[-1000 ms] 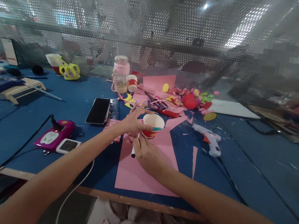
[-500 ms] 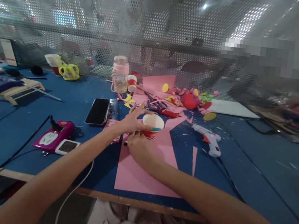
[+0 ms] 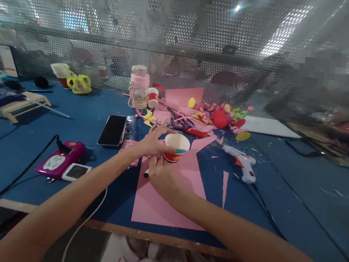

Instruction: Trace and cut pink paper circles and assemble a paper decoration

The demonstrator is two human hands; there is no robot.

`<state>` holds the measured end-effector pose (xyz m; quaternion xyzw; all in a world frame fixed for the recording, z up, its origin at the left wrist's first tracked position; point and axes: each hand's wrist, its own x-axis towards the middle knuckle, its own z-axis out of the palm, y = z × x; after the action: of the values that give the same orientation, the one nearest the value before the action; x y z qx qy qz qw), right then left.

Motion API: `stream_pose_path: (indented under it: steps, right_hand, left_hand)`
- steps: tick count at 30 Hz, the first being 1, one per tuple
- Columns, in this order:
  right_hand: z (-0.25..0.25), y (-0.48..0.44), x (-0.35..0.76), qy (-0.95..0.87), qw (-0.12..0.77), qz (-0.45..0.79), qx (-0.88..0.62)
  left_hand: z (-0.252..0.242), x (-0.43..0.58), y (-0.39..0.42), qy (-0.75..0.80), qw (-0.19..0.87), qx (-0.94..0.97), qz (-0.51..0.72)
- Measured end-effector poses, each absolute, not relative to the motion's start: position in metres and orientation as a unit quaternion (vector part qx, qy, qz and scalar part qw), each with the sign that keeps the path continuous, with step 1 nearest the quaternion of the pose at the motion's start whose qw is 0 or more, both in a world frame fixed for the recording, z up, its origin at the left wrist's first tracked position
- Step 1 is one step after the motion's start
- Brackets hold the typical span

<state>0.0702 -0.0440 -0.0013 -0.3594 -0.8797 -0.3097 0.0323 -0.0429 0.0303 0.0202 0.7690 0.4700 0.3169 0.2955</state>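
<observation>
We've a perf. metal screen (image 3: 174,26) behind a blue tabletop (image 3: 281,193); on the latter, a smooth pink paper sheet (image 3: 168,210). Purple plastic power strip (image 3: 73,153) to our L, markings too small to read. Our L hand (image 3: 153,142), spread wide, holds an upright red/white paper cup (image 3: 171,156) over the sheet, print illegible. Our R hand (image 3: 169,180) curls narrowly round a black-ended white pen (image 3: 146,173) near the cup.

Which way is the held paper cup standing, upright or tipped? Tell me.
Upright: the paper cup in the left hand has its rim facing up, white inside showing.
</observation>
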Motion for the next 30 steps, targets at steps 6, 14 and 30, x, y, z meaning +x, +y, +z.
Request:
stream_pose_path:
  steps: [6,14,30]
  right_hand:
    - [-0.008,-0.050,0.078,-0.893,0.056,-0.280,-0.349]
    - [0.008,-0.036,0.153,-0.848,0.412,-0.317,-0.105]
    - [0.013,0.006,0.217,-0.934,0.084,0.094,-0.335]
  left_hand:
    - [0.019,-0.042,0.031,0.455,0.293,0.772,0.332]
    - [0.014,-0.039,0.028,0.426,0.365,0.732,0.386]
    - [0.002,-0.041,0.027,0.352,0.367,0.436,0.743]
